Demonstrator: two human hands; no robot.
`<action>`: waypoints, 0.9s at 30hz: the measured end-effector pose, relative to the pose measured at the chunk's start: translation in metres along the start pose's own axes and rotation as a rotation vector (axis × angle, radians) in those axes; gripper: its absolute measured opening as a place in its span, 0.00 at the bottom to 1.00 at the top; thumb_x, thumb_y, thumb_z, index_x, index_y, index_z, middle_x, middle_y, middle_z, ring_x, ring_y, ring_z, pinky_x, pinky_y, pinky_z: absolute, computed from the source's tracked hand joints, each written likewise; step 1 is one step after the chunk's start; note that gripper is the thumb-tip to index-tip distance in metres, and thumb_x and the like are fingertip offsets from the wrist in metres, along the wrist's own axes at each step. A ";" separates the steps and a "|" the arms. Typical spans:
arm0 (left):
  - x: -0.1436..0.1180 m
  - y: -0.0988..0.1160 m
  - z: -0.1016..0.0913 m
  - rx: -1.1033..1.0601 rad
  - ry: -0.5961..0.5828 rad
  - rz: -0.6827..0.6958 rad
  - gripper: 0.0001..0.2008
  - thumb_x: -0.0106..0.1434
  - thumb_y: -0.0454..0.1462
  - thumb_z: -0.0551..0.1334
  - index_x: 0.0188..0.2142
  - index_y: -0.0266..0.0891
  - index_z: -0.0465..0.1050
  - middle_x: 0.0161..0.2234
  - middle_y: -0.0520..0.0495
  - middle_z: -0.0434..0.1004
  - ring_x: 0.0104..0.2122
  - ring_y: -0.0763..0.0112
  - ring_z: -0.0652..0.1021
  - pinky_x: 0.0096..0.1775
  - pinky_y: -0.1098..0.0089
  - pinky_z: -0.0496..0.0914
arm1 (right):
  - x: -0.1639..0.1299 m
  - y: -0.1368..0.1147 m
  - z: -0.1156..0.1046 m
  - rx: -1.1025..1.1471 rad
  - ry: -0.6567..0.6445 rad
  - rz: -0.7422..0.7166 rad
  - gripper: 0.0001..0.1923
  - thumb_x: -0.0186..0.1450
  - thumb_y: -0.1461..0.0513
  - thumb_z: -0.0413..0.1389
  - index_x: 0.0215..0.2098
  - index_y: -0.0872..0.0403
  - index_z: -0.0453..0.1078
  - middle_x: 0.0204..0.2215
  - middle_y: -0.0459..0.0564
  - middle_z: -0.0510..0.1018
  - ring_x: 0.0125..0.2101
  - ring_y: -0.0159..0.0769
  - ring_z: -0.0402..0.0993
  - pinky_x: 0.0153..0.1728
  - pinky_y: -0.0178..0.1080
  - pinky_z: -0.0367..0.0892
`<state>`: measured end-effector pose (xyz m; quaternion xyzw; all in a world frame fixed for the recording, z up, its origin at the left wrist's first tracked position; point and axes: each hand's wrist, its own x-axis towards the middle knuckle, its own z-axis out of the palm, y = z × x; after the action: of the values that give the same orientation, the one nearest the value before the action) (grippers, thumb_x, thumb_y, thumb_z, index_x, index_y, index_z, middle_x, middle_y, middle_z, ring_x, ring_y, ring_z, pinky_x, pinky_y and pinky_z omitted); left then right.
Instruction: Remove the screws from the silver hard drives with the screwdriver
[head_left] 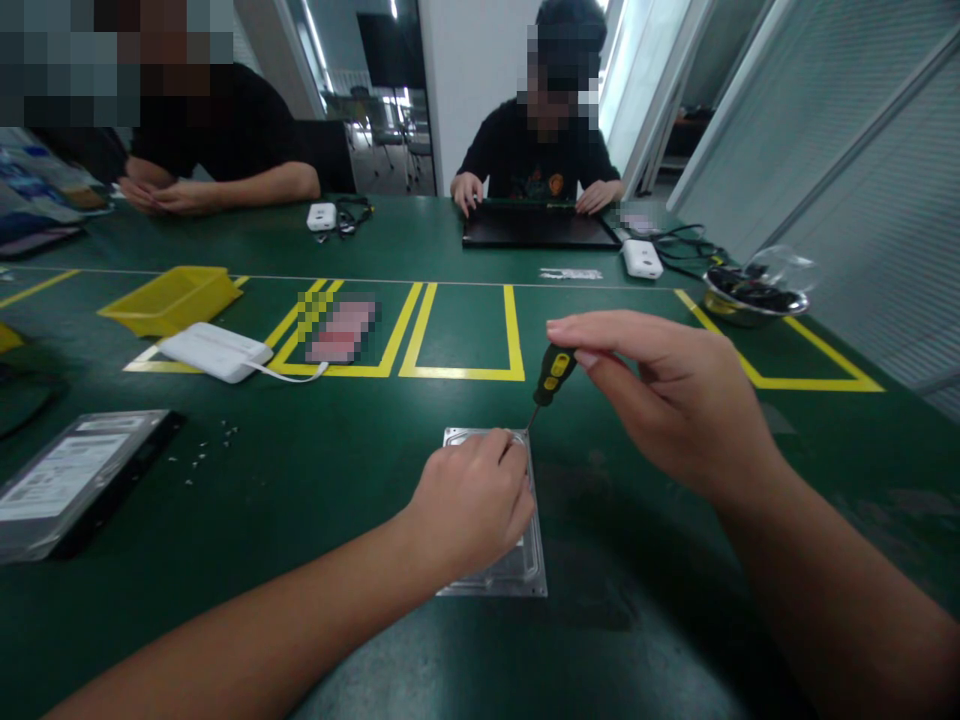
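Observation:
A silver hard drive (pixel 534 570) lies flat on the green table in front of me. Across its top rests my left hand (pixel 474 500), with fingers curled and pressed at the drive's right side; the fingertips are partly hidden. My right hand (pixel 675 400) grips a small black and yellow screwdriver (pixel 556 375) by its handle, index finger on the end cap. The screwdriver is tilted, and its tip meets the drive's far right corner. To the left, a second drive-like case with a white label (pixel 64 468) lies near several tiny screws (pixel 201 457).
A white power bank (pixel 217 352) with a cable stands before a yellow bin (pixel 176 300). At the far right is a metal bowl (pixel 754 300) of dark parts. Across the table, one person handles a black laptop (pixel 540 227); another person rests their forearms on the table.

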<state>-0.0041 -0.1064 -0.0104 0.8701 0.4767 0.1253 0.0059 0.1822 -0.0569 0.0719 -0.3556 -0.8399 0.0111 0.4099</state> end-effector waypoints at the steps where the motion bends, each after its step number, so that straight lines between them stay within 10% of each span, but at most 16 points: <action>1: 0.000 0.000 0.000 -0.001 -0.001 -0.001 0.16 0.68 0.38 0.53 0.49 0.35 0.73 0.45 0.41 0.76 0.40 0.57 0.79 0.38 0.58 0.77 | 0.000 0.000 0.000 0.004 -0.001 -0.004 0.14 0.67 0.68 0.54 0.45 0.48 0.77 0.45 0.45 0.83 0.46 0.36 0.80 0.50 0.42 0.74; 27: 0.001 0.001 0.000 -0.010 -0.009 -0.010 0.15 0.68 0.38 0.53 0.49 0.36 0.73 0.45 0.42 0.76 0.41 0.56 0.78 0.38 0.56 0.77 | -0.001 -0.002 0.010 -0.085 0.078 0.058 0.08 0.63 0.58 0.61 0.39 0.53 0.77 0.30 0.48 0.76 0.30 0.35 0.71 0.32 0.39 0.68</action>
<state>-0.0030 -0.1065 -0.0098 0.8681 0.4805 0.1238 0.0132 0.1743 -0.0559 0.0655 -0.3972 -0.8123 -0.0267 0.4263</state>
